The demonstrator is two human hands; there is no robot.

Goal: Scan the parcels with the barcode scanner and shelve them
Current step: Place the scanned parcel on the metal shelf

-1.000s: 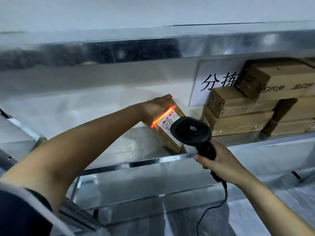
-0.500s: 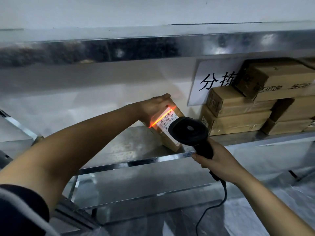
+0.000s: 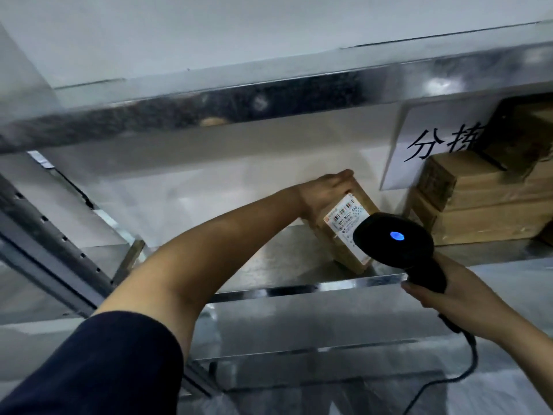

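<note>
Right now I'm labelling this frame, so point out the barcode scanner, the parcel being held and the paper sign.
barcode scanner (image 3: 393, 239): head view, back of its black head.
parcel (image 3: 347, 218): head view, its white label.
paper sign (image 3: 401, 163): head view, blank white area left of the characters.

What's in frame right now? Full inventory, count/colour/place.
parcel: 1, brown with white label, tilted on the shelf, centre
barcode scanner: 1, black, blue light lit, in front of the parcel
stacked boxes: several, brown, right end of the shelf
paper sign: 1, white with black characters, behind the boxes
shelf: 1, shiny metal
cable: 1, black, hanging from the scanner
left hand: holds the parcel's top
right hand: grips the scanner handle
</note>
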